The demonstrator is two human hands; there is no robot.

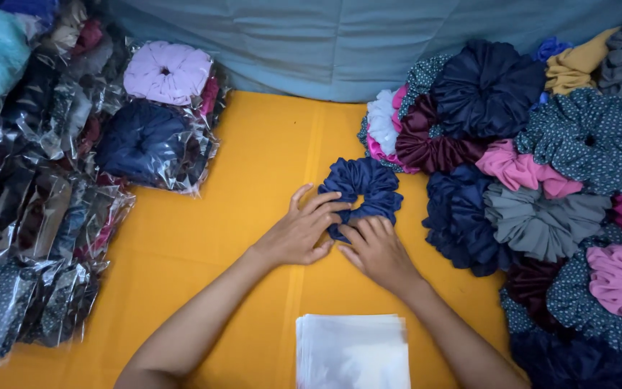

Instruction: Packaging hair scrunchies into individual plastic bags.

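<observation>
A navy blue fabric scrunchie (pixel 366 189) lies on the orange cloth (pixel 203 238) in the middle. My left hand (pixel 299 232) rests flat with its fingertips on the scrunchie's left edge. My right hand (pixel 376 251) presses its fingers on the scrunchie's lower edge. Both hands touch it from the near side, fingers spread. A stack of clear plastic bags (pixel 353 351) sits just in front of my arms, near the bottom edge.
A heap of loose scrunchies (pixel 541 180) in navy, maroon, pink, grey and dotted green fills the right side. Bagged scrunchies (pixel 156 137) in clear wrappers pile up on the left. A grey-blue quilted cloth (pixel 340 43) lies across the back.
</observation>
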